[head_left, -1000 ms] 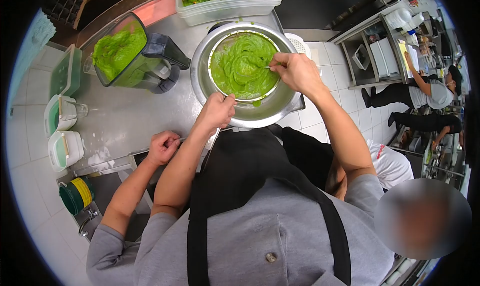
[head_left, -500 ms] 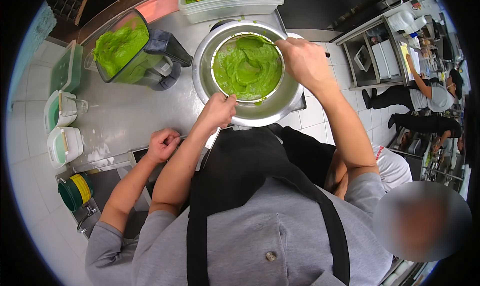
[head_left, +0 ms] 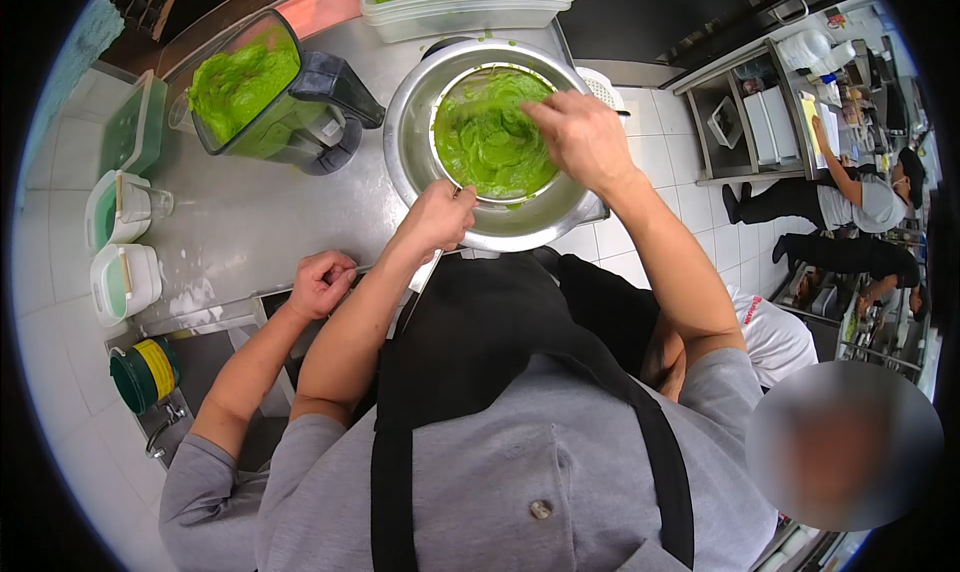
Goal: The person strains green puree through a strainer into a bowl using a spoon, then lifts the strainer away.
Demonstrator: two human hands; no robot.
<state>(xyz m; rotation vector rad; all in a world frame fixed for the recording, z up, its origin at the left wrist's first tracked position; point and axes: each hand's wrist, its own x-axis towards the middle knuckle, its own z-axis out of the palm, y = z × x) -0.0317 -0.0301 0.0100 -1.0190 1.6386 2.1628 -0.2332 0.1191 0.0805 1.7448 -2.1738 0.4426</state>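
Observation:
My left hand [head_left: 440,215] is closed round the handle of a round strainer [head_left: 436,152] at its near edge. The strainer rests inside a wide metal bowl [head_left: 405,167] and holds thick green puree [head_left: 490,142]. Above the strainer's right side, my right hand [head_left: 585,137] has its fingers pinched together over the puree. What it grips, if anything, is blurred and hidden. A blender jug [head_left: 330,112] with green puree inside lies tilted on the steel counter, left of the bowl.
Another person's hand [head_left: 323,284] rests at the counter's near edge, left of my left arm. A clear plastic tub [head_left: 470,17] with greens stands behind the bowl. White containers [head_left: 125,282] and a green bucket [head_left: 145,375] are at far left. Co-workers [head_left: 850,197] stand far right.
My right hand has moved left and slightly down from the strainer's right rim to over the puree, whose surface has been stirred. My left hand stays at the handle.

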